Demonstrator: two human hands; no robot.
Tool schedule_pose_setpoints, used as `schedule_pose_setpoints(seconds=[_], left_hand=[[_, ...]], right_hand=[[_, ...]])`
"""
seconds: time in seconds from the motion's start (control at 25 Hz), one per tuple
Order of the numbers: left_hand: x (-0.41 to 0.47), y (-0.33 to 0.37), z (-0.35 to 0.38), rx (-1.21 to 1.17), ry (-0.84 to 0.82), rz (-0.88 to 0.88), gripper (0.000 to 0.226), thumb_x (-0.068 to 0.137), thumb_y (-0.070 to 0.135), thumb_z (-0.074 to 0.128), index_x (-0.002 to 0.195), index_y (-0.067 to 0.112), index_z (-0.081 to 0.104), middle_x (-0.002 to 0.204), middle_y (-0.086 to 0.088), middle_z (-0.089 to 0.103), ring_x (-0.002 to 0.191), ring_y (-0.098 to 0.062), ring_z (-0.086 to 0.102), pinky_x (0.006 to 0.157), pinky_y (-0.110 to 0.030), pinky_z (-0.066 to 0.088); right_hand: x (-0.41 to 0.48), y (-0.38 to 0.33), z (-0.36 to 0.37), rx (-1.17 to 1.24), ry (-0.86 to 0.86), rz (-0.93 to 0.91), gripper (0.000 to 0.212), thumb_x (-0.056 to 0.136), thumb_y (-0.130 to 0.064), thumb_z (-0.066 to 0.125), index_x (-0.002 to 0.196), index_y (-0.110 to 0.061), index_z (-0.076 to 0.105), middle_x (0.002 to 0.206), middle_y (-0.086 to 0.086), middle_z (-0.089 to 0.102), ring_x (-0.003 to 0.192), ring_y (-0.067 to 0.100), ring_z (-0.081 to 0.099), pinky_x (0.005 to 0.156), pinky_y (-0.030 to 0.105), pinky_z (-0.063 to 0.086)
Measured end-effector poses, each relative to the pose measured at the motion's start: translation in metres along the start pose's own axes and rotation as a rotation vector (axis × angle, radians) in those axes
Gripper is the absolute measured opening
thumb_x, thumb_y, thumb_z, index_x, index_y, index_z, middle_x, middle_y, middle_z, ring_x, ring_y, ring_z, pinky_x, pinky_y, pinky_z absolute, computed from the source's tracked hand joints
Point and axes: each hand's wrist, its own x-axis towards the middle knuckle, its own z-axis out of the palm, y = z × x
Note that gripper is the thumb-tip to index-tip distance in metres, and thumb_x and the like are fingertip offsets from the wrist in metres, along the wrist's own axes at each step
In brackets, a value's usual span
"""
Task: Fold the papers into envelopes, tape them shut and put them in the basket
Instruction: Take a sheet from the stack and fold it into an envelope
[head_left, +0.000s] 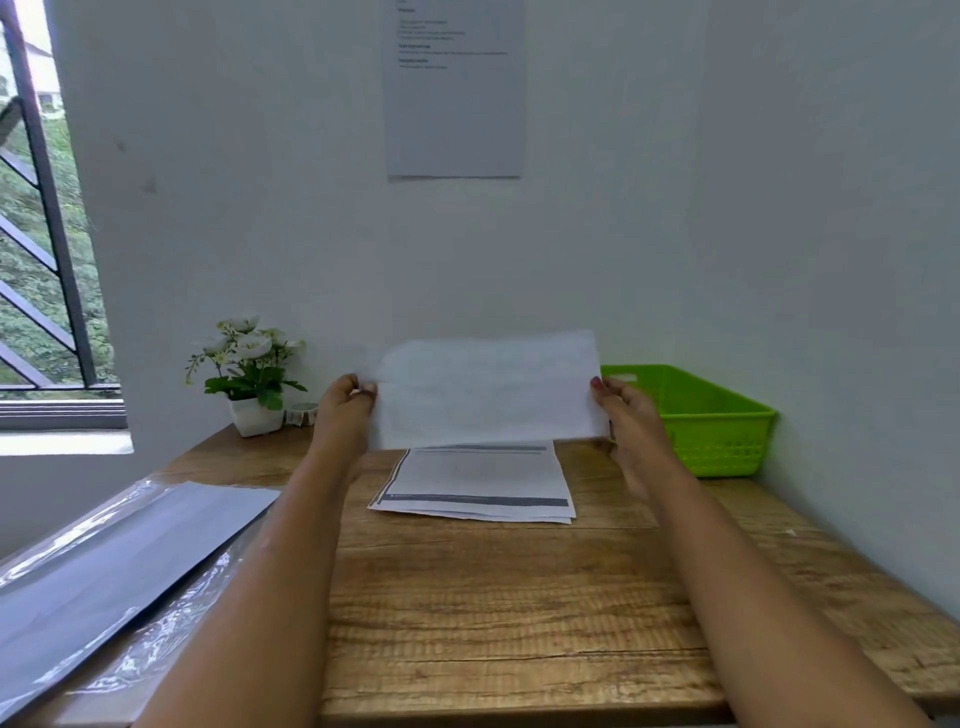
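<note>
A white sheet of paper (488, 389) is held up in the air above the far middle of the wooden table (493, 597). My left hand (343, 408) pinches its left edge and my right hand (621, 408) pinches its right edge. Below it a small stack of printed papers (478, 486) lies flat on the table. A green plastic basket (701, 421) stands at the back right against the wall. A roll of tape (303, 414) sits at the back left beside the flower pot.
A white pot of artificial flowers (249, 374) stands at the back left. A dark sheet in a clear plastic sleeve (104, 571) hangs over the table's left edge. A notice (454, 88) is stuck on the wall ahead; a barred window (41, 234) is at the left.
</note>
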Motion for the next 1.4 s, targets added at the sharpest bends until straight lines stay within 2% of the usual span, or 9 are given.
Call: schedule_pose_setpoints(seconds=[0.08, 0.2, 0.36, 0.48, 0.6, 0.68, 0.84, 1.04, 1.4], left_hand=[[0.002, -0.008, -0.003, 0.121, -0.056, -0.179, 0.020, 0.099, 0.014, 0.044, 0.105, 0.007, 0.061, 0.100, -0.014, 0.063, 0.086, -0.028, 0.060, 0.080, -0.041, 0.052], [-0.002, -0.015, -0.004, 0.491, -0.135, -0.389, 0.033, 0.096, 0.017, 0.052, 0.121, -0.003, 0.052, 0.117, -0.019, 0.059, 0.104, -0.034, 0.057, 0.094, -0.045, 0.048], [-0.013, -0.017, 0.000, 1.209, -0.241, -0.254, 0.045, 0.091, 0.026, 0.059, 0.131, 0.006, 0.052, 0.132, -0.013, 0.054, 0.119, -0.029, 0.051, 0.100, -0.035, 0.042], [-0.013, -0.018, 0.000, 1.235, -0.239, -0.224, 0.041, 0.089, 0.028, 0.063, 0.125, 0.011, 0.058, 0.127, -0.008, 0.059, 0.117, -0.025, 0.053, 0.095, -0.031, 0.043], [-0.017, -0.016, 0.004, 1.371, -0.231, -0.165, 0.043, 0.087, 0.025, 0.064, 0.126, 0.009, 0.054, 0.126, -0.009, 0.058, 0.115, -0.024, 0.054, 0.091, -0.030, 0.045], [-0.021, -0.018, 0.013, 1.441, -0.207, 0.020, 0.045, 0.088, 0.011, 0.057, 0.131, 0.010, 0.046, 0.132, -0.011, 0.050, 0.120, -0.027, 0.050, 0.092, -0.032, 0.044], [-0.040, -0.037, 0.055, 1.350, -0.554, 0.373, 0.045, 0.095, 0.010, 0.040, 0.140, 0.019, 0.040, 0.149, -0.005, 0.035, 0.138, -0.023, 0.029, 0.115, -0.037, 0.026], [-0.046, -0.054, 0.067, 1.399, -0.762, 0.157, 0.049, 0.102, 0.037, 0.020, 0.150, 0.026, 0.017, 0.159, 0.001, 0.014, 0.146, -0.018, 0.012, 0.118, -0.044, 0.008], [-0.037, -0.053, 0.052, 1.488, -0.730, 0.023, 0.068, 0.095, 0.061, 0.017, 0.151, 0.025, 0.006, 0.160, 0.001, 0.003, 0.147, -0.020, 0.003, 0.118, -0.048, 0.005]], right_hand=[[-0.002, 0.002, -0.003, -0.010, -0.089, 0.055, 0.027, 0.090, -0.015, 0.061, 0.116, -0.007, 0.058, 0.116, 0.014, 0.066, 0.088, 0.023, 0.065, 0.076, 0.035, 0.054], [0.001, 0.016, -0.009, -0.348, -0.067, 0.107, 0.021, 0.085, -0.004, 0.065, 0.106, -0.005, 0.061, 0.115, 0.021, 0.065, 0.093, 0.030, 0.064, 0.086, 0.041, 0.052], [0.001, 0.026, -0.010, -1.027, -0.034, 0.066, 0.063, 0.078, -0.020, 0.076, 0.132, -0.002, 0.048, 0.133, 0.018, 0.054, 0.122, 0.032, 0.051, 0.097, 0.034, 0.042], [-0.004, 0.029, -0.005, -1.104, -0.017, 0.023, 0.071, 0.081, -0.021, 0.073, 0.141, -0.006, 0.038, 0.140, 0.017, 0.047, 0.129, 0.032, 0.044, 0.100, 0.032, 0.039], [-0.010, 0.031, 0.001, -1.349, -0.030, -0.052, 0.049, 0.087, -0.024, 0.065, 0.130, -0.009, 0.047, 0.134, 0.015, 0.052, 0.123, 0.033, 0.049, 0.097, 0.035, 0.042], [-0.013, 0.033, 0.008, -1.450, -0.067, -0.155, 0.039, 0.092, -0.028, 0.056, 0.127, -0.011, 0.050, 0.134, 0.012, 0.050, 0.123, 0.032, 0.048, 0.098, 0.037, 0.042], [-0.019, 0.040, 0.033, -1.348, -0.394, -0.197, 0.046, 0.100, -0.035, 0.037, 0.144, -0.018, 0.038, 0.156, 0.006, 0.027, 0.142, 0.024, 0.028, 0.115, 0.037, 0.024], [-0.019, 0.049, 0.035, -1.480, -0.594, -0.020, 0.062, 0.098, -0.055, 0.018, 0.152, -0.025, 0.015, 0.160, 0.000, 0.010, 0.148, 0.022, 0.010, 0.119, 0.043, 0.009], [-0.005, 0.051, 0.005, -1.571, -0.344, 0.164, 0.079, 0.090, -0.069, 0.015, 0.152, -0.019, 0.012, 0.161, 0.001, 0.008, 0.148, 0.020, 0.007, 0.118, 0.046, 0.007]])
